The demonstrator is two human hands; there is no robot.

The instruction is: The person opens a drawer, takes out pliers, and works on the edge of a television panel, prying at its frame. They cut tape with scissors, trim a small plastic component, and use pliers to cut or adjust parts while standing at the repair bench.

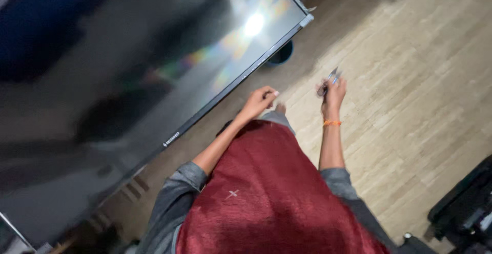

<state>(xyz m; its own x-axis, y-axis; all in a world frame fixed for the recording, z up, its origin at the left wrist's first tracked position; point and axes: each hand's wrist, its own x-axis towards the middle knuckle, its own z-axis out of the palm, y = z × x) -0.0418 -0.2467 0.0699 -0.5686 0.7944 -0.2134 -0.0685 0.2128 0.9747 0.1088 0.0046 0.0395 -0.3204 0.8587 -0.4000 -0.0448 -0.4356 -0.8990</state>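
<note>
- The right hand [333,91] is raised over the pale wood-plank floor [410,80], fingers closed around a small slim tool [330,77] with a metallic tip (too blurred to tell what kind).
- An orange band [332,123] circles the wrist just below that hand.
- The left hand [260,100] is loosely curled with nothing visible in it; whether it touches anything I cannot tell.
- Just beyond the left hand runs the lower edge of a large flat dark screen [128,69], its glass reflecting a bright light spot.
- A small pale printed label [171,139] sits on the screen's black bezel, further along from the left hand.
- A dark red cloth [271,197] covers the person's front, below both hands, with grey sleeves [179,192] pushed up the forearms.
- Black equipment [464,208] lies on the floor well apart from the right hand.
</note>
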